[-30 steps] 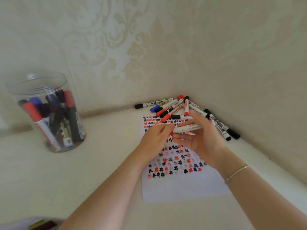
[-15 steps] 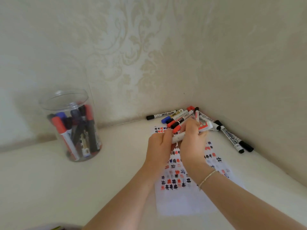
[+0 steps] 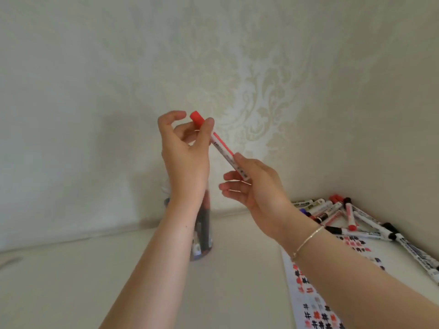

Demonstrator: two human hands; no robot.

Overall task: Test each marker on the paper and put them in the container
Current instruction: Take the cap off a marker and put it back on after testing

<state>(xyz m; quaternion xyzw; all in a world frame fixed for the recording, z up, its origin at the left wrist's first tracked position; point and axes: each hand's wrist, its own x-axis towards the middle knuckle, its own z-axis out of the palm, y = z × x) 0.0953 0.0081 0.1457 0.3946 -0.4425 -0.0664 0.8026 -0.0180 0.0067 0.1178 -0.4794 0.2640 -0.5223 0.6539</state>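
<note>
Both my hands hold one red marker [image 3: 223, 148] raised in front of the wall. My left hand [image 3: 185, 150] pinches its red cap end between thumb and fingers. My right hand [image 3: 256, 186] grips the lower end of the white barrel. The clear container [image 3: 204, 224] with several markers stands on the table right behind my left forearm, mostly hidden by it. The paper [image 3: 311, 300] covered with red and black hash marks lies at the lower right. A pile of markers [image 3: 342, 217] lies in the corner beyond it.
Two pale patterned walls meet in a corner at the right, close behind the marker pile. A cream table [image 3: 71, 281] stretches out to the left of my arms. A bracelet sits on my right wrist.
Both hands have lifted the red marker from over the paper and carried it up and left, to above the container. The view has swung left, so the paper and pile sit at the right.
</note>
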